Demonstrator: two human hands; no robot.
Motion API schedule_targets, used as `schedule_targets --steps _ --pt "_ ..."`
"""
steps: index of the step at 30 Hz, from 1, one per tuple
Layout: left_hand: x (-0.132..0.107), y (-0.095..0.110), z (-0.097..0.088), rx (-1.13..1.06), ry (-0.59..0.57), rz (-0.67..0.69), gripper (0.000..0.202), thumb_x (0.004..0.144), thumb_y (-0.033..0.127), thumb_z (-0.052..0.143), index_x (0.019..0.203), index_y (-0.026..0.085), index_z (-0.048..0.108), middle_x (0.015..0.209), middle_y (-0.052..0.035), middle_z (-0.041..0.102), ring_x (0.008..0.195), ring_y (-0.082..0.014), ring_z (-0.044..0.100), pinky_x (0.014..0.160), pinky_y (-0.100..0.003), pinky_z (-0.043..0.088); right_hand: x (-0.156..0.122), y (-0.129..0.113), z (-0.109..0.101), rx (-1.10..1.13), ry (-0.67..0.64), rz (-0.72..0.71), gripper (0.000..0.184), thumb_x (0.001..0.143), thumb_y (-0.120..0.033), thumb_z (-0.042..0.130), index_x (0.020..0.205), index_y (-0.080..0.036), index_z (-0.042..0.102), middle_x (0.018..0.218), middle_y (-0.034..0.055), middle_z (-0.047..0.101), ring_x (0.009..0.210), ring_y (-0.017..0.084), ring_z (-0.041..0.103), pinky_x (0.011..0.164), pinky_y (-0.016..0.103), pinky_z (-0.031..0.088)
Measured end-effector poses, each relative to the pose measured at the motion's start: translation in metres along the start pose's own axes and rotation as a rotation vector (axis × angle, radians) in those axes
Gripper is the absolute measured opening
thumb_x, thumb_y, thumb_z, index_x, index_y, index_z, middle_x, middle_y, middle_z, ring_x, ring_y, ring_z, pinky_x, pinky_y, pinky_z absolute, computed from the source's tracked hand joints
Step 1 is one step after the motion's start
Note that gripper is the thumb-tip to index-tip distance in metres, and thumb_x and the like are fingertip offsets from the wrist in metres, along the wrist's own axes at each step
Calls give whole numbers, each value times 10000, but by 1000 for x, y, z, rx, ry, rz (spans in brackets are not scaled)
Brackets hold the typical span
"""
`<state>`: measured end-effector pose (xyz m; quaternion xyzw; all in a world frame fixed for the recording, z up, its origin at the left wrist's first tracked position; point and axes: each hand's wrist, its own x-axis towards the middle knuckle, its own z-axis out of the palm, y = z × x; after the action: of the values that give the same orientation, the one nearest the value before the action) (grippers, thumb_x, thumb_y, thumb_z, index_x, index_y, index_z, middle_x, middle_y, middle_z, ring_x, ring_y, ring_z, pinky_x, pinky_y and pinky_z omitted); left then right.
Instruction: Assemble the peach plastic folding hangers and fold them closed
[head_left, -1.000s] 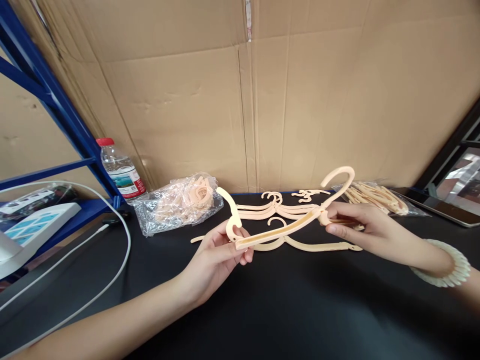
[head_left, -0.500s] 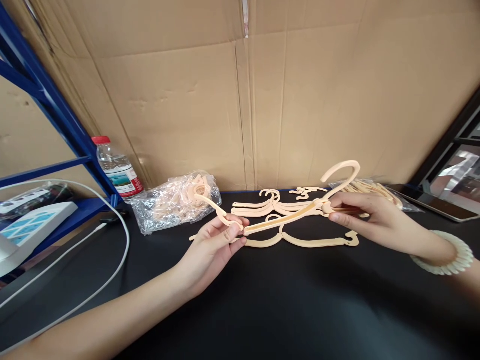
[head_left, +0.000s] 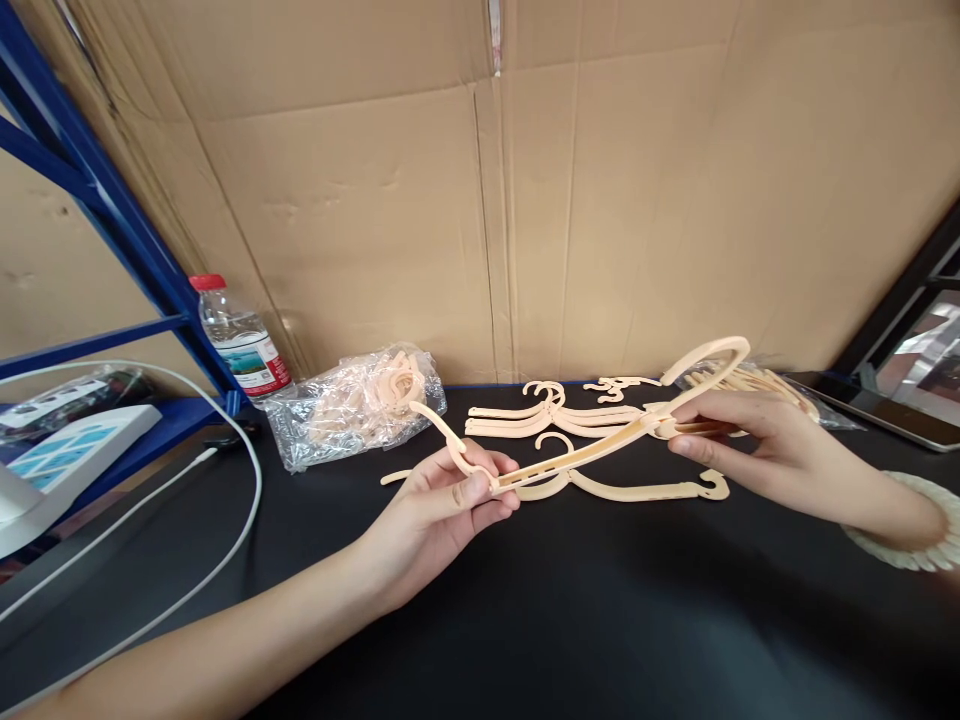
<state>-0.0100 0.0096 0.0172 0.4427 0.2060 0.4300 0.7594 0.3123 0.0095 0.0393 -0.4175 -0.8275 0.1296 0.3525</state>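
Note:
Both hands hold one peach plastic hanger point(head_left: 592, 445) above the black table point(head_left: 570, 610). My left hand point(head_left: 442, 505) pinches its left end, where a short folding arm piece point(head_left: 435, 425) sticks up and to the left. My right hand point(head_left: 742, 445) grips the hanger's middle, just under its hook point(head_left: 709, 357). Directly beneath it, another peach hanger point(head_left: 637, 490) lies flat. Farther back lies a small stack of hangers point(head_left: 551, 415).
A clear bag of peach parts point(head_left: 352, 405) lies at the back left, a second bag point(head_left: 750, 385) behind my right hand. A water bottle point(head_left: 240, 340) stands by the blue rack point(head_left: 105, 210). White cable point(head_left: 225, 530) and white device point(head_left: 52, 465) at left; cardboard wall point(head_left: 487, 190) behind.
The short arm piece at the hanger's left end has swung from pointing up to lying lower and more outstretched. My right hand and the hook have shifted slightly right.

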Motion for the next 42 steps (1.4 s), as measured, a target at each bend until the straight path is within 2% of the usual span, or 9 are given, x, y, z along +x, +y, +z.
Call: schedule_targets --steps 5,10,25,33,42 --pt "1 1 1 -19 13 6 98 781 164 757 742 137 671 906 -44 635 770 -125 640 799 -251 532 -2 1 0 -71 -15 -60 100 934 -329 586 941 -233 614 825 18 665 685 163 583 603 267 446" --pt "2 0 2 -24 6 16 106 798 158 735 734 138 653 906 -45 631 748 -124 626 784 -261 518 -3 0 0 -74 -24 -48 95 934 -320 583 965 -235 611 842 25 671 698 173 600 606 271 456" --pt "2 -1 -1 -31 18 14 131 750 156 770 715 141 645 866 -41 645 749 -136 615 769 -262 494 -1 -4 5 -106 -12 -54 139 944 -353 552 883 -234 587 712 7 581 613 159 489 529 265 398" --pt "2 0 1 -8 3 12 127 752 166 760 704 139 645 868 -44 629 743 -144 605 761 -277 480 0 -6 5 -143 19 -78 115 940 -355 551 916 -251 596 736 18 612 598 174 532 524 283 425" --pt "3 -4 -1 -35 10 30 102 755 145 756 720 136 660 836 -40 644 738 -135 592 764 -264 469 -2 -8 4 -204 42 -128 83 943 -323 555 913 -250 583 707 3 589 580 159 486 530 283 390"
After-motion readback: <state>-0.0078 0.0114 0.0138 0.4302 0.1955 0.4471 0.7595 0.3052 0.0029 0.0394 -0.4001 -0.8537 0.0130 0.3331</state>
